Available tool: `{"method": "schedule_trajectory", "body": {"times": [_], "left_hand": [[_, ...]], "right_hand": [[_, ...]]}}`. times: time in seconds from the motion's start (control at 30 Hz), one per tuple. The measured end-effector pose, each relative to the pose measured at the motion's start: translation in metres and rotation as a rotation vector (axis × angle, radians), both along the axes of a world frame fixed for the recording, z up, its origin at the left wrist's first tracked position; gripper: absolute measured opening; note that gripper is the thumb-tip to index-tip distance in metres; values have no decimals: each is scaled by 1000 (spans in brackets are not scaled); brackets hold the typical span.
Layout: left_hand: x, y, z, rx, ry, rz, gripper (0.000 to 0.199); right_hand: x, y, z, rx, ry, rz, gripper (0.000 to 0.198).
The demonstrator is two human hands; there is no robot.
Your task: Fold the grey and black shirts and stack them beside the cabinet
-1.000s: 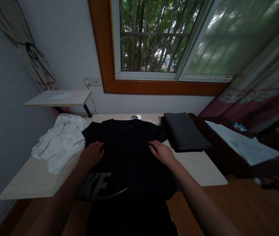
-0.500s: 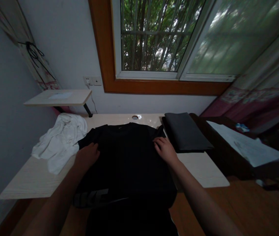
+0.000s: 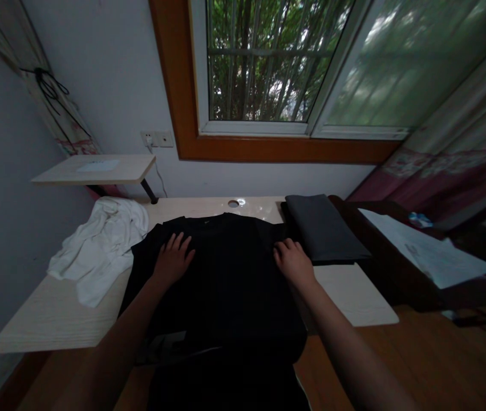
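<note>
On black shirt (image 3: 230,279), left hand (image 3: 171,261) palm-down, fingers spread; right hand (image 3: 293,261) palm-down, fingers curled, grip unclear.

Left hand (image 3: 173,260), right hand (image 3: 294,262), on black shirt (image 3: 230,279)

Left hand (image 3: 173,261) spread, right hand (image 3: 294,261) curled

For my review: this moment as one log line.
left hand: on black fabric shirt; right hand: on same shirt; crumpled white cloth: left of shirt
</note>
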State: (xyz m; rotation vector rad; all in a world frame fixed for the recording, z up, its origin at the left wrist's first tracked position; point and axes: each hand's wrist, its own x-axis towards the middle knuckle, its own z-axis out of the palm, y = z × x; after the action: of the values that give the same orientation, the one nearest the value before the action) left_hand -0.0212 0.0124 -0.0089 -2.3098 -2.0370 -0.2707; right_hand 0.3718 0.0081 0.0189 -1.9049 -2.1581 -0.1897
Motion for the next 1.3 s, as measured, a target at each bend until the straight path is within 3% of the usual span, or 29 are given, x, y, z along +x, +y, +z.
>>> {"method": "schedule_trajectory", "body": {"times": [0.33, 0.53, 0.7, 0.93, 1.03, 1.13, 1.3], "left_hand": [[-35, 22, -5, -26, -57, -61, 57], [-55, 30, -6, -40, -76, -136, 59], [-61, 30, -5, -65, -91, -162, 60], [-56, 24, 4, -55, -75, -221, 54], [-53, 21, 8, -69, -56, -273, 51], [-49, 19, 8, -80, -34, -301, 49], [-19, 14, 13, -68, -41, -435, 49]], "right_hand": [[2, 17, 17, -171, -62, -164, 31], [3, 48, 21, -129, -70, -143, 34], [4, 73, 18, -225, -107, -170, 37], [14, 75, 24, -169, -116, -88, 21], [20, 71, 33, -123, 4, -52, 18], [26, 68, 41, -97, 279, -12, 23], [33, 63, 39, -3, 645, -79, 35]]}}
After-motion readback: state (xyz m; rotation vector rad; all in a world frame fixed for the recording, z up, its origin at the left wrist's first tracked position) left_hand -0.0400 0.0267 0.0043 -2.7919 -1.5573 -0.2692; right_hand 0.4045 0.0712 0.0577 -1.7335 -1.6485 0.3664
